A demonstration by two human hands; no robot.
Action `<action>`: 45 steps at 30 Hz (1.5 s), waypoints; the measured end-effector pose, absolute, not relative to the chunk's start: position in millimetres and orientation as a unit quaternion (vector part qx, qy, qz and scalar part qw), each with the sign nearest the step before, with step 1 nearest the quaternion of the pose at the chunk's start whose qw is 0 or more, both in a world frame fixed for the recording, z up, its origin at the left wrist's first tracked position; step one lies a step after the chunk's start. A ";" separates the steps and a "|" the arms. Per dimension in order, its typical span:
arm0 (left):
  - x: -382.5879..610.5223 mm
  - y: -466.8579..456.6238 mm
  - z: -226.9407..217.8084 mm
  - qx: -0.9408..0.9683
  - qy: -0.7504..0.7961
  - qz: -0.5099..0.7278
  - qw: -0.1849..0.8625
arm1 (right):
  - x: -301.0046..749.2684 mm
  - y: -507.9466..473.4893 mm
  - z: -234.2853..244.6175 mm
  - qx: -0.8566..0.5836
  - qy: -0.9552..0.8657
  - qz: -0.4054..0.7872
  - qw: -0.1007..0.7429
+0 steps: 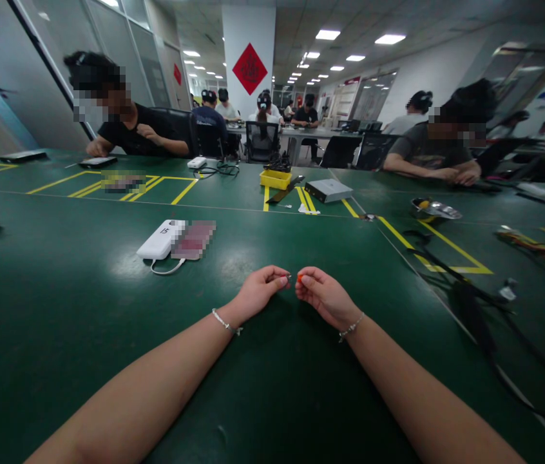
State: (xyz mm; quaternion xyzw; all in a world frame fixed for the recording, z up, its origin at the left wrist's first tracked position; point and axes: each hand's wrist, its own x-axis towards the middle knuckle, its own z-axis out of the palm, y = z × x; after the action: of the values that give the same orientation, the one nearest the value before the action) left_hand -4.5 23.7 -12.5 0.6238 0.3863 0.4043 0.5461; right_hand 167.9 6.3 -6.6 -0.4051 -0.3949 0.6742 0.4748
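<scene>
Green table [60, 309], frame centre: left hand [258, 293] fingers pinching tiny bit [288, 277], right hand [323, 296] fingers pinching small orange piece [300, 278]; tips nearly touching, joining needing fine alignment.

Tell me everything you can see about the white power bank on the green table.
The power bank is a white, rounded slab, plastic by its look, with dark digits 15 on top. It lies flat on the green table, a white cable looping from its near end. A blurred reddish thing lies close along its right side.
</scene>
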 end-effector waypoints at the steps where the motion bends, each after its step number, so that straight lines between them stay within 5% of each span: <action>1: -4.5 23.7 -12.8 0.626 0.384 0.405 0.545 | 167.6 5.9 -6.2 -0.403 -0.394 0.676 0.475; 45: -2.7 20.8 -13.6 0.695 0.450 0.407 0.386 | 160.8 5.7 -10.6 -0.446 -0.431 0.610 0.493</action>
State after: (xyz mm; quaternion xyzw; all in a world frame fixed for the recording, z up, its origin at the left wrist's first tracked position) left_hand -2.7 20.8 -13.6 0.6948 0.4495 0.4074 0.3863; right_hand 160.8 5.7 -10.6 -0.4457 -0.4314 0.6101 0.4930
